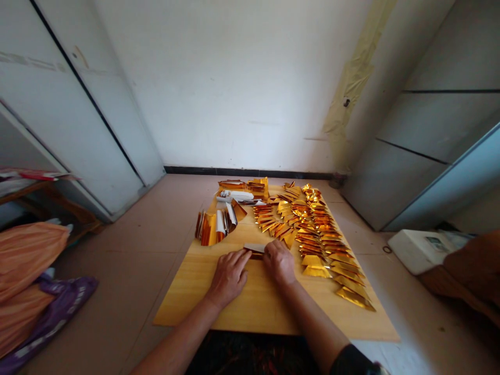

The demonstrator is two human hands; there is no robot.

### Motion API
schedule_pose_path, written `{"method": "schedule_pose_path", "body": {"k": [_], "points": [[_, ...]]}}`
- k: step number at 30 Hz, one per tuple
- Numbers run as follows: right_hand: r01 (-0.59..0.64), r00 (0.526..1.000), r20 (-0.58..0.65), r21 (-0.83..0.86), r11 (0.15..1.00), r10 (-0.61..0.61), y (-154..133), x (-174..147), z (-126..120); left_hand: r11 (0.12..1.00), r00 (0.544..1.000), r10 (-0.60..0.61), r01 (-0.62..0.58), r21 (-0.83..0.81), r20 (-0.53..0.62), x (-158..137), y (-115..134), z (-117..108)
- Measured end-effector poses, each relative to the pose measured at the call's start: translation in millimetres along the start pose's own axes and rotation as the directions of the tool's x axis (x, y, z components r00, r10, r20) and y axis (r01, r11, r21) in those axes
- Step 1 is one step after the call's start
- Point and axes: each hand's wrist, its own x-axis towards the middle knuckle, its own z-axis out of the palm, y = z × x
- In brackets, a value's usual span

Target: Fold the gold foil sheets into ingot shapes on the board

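A small piece of gold foil paper (254, 248), its pale back partly showing, lies on the wooden board in front of me. My left hand (229, 272) rests on the board with its fingers stretched out, the fingertips touching the paper's left end. At the right end, my right hand (279, 262) is closed on the paper with curled fingers, covering that part. Right of my hands stand rows of folded gold foil pieces (315, 266), fanned closely together. Beyond my left hand sits a curved stack of foil sheets (211, 229) with white backs.
More foil sheets (258, 185) and a white bundle (236, 196) lie at the far end of the board (187, 307). Orange cloth and a purple bag (66, 307) are on the floor at left. A white box (420, 250) stands at right, near a grey cabinet (422, 125).
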Motion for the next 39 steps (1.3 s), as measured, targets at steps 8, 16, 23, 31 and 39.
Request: {"method": "schedule_pose_path", "body": {"k": [8,16,23,31,39], "points": [[-0.014,1.000,-0.005,0.036,0.999,0.015,1,-2,3,0.999,1.000,0.030,-0.030,-0.013,-0.006,-1,0,-1],[-0.149,0.989,0.009,0.202,0.968,0.150,1,2,-2,0.998,0.998,0.061,-0.062,-0.022,-0.032,-2,1,-2],[-0.148,0.985,-0.025,0.379,0.913,0.170,0,2,-7,0.849,0.945,-0.317,0.247,-0.468,-0.076,7,-3,0],[-0.031,0.996,-0.067,0.436,0.899,0.067,-5,0,-13,0.566,0.821,-0.571,0.372,-0.736,-0.024,38,4,1],[-0.015,0.989,-0.121,0.520,0.854,0.091,3,-1,-15,0.565,0.847,-0.525,0.421,-0.710,0.084,38,4,-7]]}}
